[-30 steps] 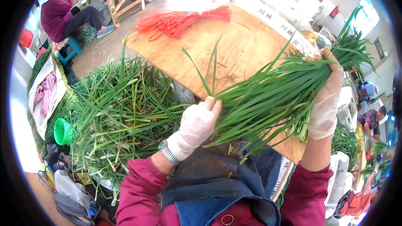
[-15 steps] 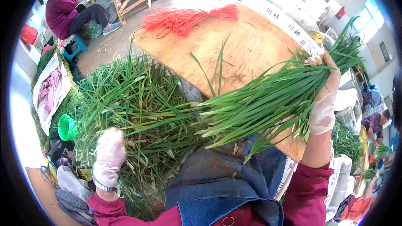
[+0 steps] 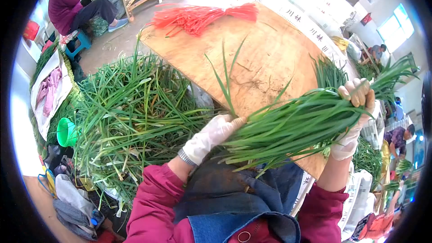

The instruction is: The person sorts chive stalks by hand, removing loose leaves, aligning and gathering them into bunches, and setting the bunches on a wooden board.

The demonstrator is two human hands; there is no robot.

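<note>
My right hand (image 3: 353,117), in a thin pale glove, is closed around a bunch of garlic chives (image 3: 288,128) held over the table's near edge. The leaves stick out past that hand to the upper right. At the bunch's left end is my gloved left hand (image 3: 211,137), its thumb and fingers closed on the stems and partly covered by leaves. A big heap of loose chives and trimmings (image 3: 135,121) lies to the left of that hand. A few loose blades (image 3: 229,78) stand up just beyond it.
Red ties (image 3: 202,18) lie on the wooden table (image 3: 265,40). More chives (image 3: 330,74) rest at its right edge, near white printed crates (image 3: 310,24). A green cup (image 3: 67,131) is at left. A person (image 3: 67,9) sits at the back left; others work at far right.
My left hand has moved right and up from the heap to the stem end of the bunch. My right hand has shifted slightly down and right with the chives.
</note>
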